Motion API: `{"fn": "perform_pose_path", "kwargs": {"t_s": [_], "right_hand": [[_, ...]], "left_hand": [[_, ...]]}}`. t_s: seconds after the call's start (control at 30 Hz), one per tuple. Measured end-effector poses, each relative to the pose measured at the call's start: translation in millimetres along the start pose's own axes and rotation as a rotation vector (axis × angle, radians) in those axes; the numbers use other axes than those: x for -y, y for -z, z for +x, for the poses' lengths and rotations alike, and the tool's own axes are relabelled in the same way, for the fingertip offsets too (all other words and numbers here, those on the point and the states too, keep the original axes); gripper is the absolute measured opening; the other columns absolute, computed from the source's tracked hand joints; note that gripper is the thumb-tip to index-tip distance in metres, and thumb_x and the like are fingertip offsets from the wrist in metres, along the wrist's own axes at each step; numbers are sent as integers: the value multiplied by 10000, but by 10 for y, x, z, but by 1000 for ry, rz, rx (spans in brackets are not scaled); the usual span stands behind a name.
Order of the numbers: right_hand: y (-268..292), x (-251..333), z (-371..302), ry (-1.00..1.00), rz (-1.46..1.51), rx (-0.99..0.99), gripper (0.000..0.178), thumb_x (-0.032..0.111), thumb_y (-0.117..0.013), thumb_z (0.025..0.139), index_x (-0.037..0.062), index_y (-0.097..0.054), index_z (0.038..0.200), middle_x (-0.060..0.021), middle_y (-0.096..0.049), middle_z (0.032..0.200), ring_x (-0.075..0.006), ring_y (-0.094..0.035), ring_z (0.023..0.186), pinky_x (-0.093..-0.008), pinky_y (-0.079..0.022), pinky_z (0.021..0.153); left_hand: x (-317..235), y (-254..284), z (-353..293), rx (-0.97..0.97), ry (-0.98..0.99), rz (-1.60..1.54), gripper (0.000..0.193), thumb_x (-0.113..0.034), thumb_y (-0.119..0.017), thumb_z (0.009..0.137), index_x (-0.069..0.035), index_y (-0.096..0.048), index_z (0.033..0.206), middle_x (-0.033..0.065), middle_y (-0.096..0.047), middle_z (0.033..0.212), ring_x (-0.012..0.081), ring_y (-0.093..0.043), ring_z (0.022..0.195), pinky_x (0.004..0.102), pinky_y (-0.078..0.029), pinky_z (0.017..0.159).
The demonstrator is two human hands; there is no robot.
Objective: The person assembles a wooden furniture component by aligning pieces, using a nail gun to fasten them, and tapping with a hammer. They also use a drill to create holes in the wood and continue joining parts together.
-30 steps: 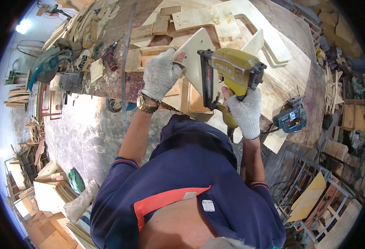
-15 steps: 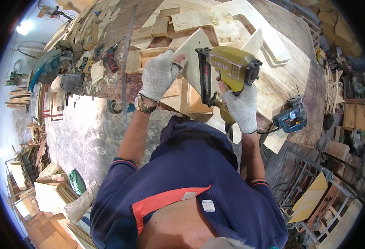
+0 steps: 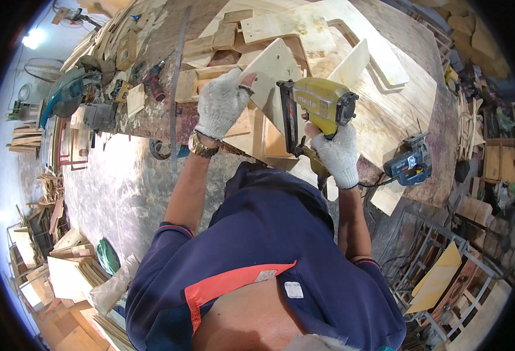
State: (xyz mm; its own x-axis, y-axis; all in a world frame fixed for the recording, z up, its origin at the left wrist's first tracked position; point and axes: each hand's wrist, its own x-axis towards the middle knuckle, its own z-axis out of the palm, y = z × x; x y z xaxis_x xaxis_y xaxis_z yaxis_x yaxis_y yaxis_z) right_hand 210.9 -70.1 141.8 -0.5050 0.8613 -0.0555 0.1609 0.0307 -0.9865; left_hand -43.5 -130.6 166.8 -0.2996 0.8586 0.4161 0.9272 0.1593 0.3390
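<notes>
Nail gun, yellow and black, sits in the right hand, whose gloved fingers wrap firmly round its handle. The gloved left hand grips the left edge of a pale board (the thumb tip pokes bare from the glove). That board is between the two hands, over the near side of the table, with the tool's front just at its right edge; whether they touch, I cannot tell. A blue jigsaw rests to the right, near a larger flat sheet, and a red drill lies to the left, beyond a long metal strip.
</notes>
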Motion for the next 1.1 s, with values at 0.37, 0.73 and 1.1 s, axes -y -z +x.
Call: {"fn": "perform_pose_path", "kwargs": {"t_s": [0.37, 0.73, 1.1], "right_hand": [[-28, -74, 10, -2, 14, 18, 317, 20, -708, 850, -19, -672, 1162, -129, -761, 1037, -195, -728, 935, -326, -559, 811], [298, -164, -150, -97, -17, -162, 242, 62, -716, 874, -12, -707, 1104, -80, -744, 860, -142, -679, 736, -303, -545, 680], [1133, -1427, 453, -470, -1048, -467, 591, 223, -748, 808, 55, -544, 1336, -278, -491, 1310, -456, -660, 1038, -488, -547, 884]], "left_hand": [[-1, 5, 4, 9, 13, -8, 391, -391, -596, 1015, -39, -629, 847, 199, -650, 716, 382, -672, 669, 465, -501, 573], [168, -29, 4, 78, 111, -65, 387, -390, -581, 1025, -32, -649, 894, 200, -658, 739, 391, -668, 707, 465, -497, 608], [157, -59, 10, 97, 184, -151, 438, -458, -653, 976, -23, -675, 930, 167, -666, 707, 340, -676, 664, 422, -499, 612]]}}
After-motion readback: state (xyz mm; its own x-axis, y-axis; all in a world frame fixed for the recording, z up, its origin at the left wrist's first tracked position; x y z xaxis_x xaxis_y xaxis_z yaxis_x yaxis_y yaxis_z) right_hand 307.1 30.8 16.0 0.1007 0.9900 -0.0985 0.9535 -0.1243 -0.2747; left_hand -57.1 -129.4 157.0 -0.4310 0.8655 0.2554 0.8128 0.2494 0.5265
